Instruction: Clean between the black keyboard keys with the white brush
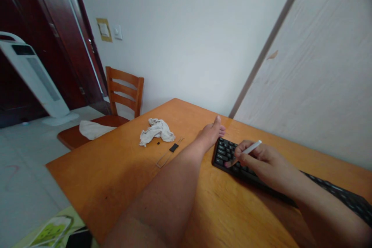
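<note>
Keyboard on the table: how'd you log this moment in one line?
Right hand: holds white-handled tool, tip at keyboard keys | Left hand: by keyboard's end, contact unclear | Cloth: crumpled on table

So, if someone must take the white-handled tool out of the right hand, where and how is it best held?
Probably by the upper end of its white handle, pinched from above: the handle slants upward, and that end sticks out of the grip of the right hand. The lower end, at the keyboard, looks harder to reach.
</note>
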`<state>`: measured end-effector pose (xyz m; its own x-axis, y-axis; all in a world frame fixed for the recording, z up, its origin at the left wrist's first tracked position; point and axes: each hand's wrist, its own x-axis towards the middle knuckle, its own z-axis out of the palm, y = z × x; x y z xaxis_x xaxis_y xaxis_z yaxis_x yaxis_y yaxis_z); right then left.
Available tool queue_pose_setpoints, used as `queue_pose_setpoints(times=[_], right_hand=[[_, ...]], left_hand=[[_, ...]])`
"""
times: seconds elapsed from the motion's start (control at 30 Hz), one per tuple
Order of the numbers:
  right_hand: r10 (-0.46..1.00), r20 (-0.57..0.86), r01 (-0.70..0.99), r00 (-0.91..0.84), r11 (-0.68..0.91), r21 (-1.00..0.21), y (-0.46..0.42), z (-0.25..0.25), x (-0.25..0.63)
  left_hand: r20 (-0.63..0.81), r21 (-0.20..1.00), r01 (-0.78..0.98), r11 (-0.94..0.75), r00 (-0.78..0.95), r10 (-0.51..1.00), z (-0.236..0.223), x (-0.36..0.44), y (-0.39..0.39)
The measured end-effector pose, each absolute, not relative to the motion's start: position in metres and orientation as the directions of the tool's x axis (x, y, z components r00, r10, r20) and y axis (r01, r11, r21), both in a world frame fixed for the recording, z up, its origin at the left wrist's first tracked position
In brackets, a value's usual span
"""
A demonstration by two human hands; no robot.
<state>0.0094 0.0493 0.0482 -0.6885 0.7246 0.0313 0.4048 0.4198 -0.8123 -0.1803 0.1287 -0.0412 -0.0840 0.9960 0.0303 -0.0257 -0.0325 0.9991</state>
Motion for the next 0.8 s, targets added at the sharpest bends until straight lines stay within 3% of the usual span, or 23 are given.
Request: queue_pose_setpoints(times=[0.2,0.37,0.53,0.8], right_hand=[[0.765,0.022,0.523,-0.643,0.460,-0.718,0.061,0.054,0.024],[0.722,0.064,0.340,-0.689,0.399,-0.852,0.047,0.057,0.012],[0.680,0.126,0.304,-0.722,0.476,-0.825,0.033,0.052,-0.004],[0.753,0.060,0.524,-0.656,0.512,-0.681,0.051,0.054,0.017]], left_hand=[[0.040,0.998,-0.044,-0.044,-0.084,0.996,-0.039,-0.181,0.127],[0.031,0.999,-0.033,-0.035,-0.091,0.995,-0.033,-0.181,0.122],[-0.005,0.999,-0.052,0.001,-0.080,0.997,-0.023,-0.181,0.117],[-0.005,0.999,-0.053,0.000,-0.091,0.996,-0.020,-0.180,0.113]])
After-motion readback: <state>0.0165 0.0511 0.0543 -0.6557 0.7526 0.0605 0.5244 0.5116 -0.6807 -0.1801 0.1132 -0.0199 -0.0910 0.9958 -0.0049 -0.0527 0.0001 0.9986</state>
